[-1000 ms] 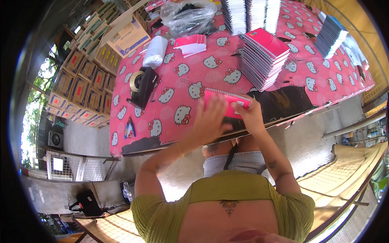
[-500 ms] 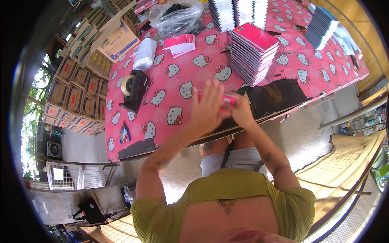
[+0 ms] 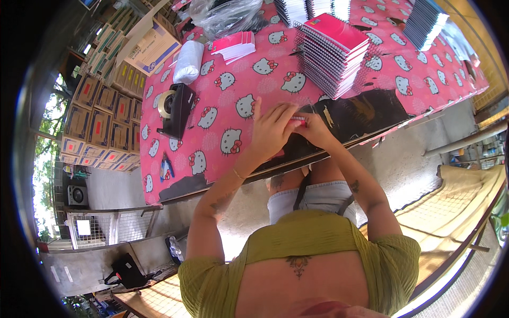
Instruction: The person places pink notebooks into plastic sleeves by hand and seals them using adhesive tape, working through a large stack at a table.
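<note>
Both of my hands are close together above the near edge of the table. Between them is a small pink-and-white pack (image 3: 299, 120), mostly covered by fingers, so its exact kind is unclear. My right hand (image 3: 317, 131) is closed around its right end. Across its left side, the bent fingers and thumb of my left hand (image 3: 272, 129) grip it, with the little finger raised. Just beyond stands a tall stack of pink spiral notebooks (image 3: 334, 55). Farther left lie several thin pink-covered booklets (image 3: 234, 45), fanned out.
A black tape dispenser (image 3: 178, 112), a white plastic roll (image 3: 188, 62) and a blue cutting tool (image 3: 167, 165) lie on the left of the pink-covered table (image 3: 222, 100). More spiral notebooks (image 3: 424, 26) stand far right. Cardboard boxes (image 3: 101, 114) are piled left of the table.
My left hand's fingers have lowered from upright and blurred to bent over the pack. The pack is now more covered. The view has shifted slightly.
</note>
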Demonstrator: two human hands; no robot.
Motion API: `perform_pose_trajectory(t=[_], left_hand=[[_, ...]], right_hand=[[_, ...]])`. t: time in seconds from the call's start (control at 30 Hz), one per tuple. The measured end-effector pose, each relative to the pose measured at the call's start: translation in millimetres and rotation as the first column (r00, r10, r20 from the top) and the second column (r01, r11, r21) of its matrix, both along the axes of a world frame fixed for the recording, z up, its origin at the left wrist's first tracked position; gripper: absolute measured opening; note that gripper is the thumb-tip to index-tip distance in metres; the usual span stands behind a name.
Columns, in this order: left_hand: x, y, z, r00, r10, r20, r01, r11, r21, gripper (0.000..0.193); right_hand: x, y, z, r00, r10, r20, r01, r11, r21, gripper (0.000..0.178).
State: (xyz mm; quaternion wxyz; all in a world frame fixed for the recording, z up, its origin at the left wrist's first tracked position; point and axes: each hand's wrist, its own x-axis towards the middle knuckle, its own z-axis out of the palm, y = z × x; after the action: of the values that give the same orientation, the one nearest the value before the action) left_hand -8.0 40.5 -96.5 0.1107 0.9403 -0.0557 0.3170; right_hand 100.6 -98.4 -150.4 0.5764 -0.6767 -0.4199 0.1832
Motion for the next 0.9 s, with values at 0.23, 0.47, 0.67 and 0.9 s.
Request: perform_pose_trajectory(t=[0.23,0.47,0.67,0.9], left_hand=[[-5.9,-3.0,30.6,0.895,-0.021,-0.446,0.018,1.0,-0.011,0.031],[-1.0,-3.9,26.5,0.95,-0.07,-0.303,0.002,0.976,-0.217,0.022],[-0.4,7.6,10.9,0.976,-0.12,-0.18,0.102,0.989,-0.105,0.014],[0.7,3.8,8.4,0.979,-0.113,-0.172,0.095,0.99,-0.106,0.015]], right_hand=[[1.1,-1.8,-1.2,0.987,-0.076,0.145,0.077,0.997,0.001,0.03],[2.7,-2.6,2.3,0.984,-0.072,0.164,0.086,0.993,-0.082,0.032],[5.6,-30.1,35.6,0.965,-0.08,0.248,0.07,0.996,0.049,0.035],[22.6,-40.8,51.7,0.999,0.039,0.03,-0.038,0.999,-0.022,0.02]])
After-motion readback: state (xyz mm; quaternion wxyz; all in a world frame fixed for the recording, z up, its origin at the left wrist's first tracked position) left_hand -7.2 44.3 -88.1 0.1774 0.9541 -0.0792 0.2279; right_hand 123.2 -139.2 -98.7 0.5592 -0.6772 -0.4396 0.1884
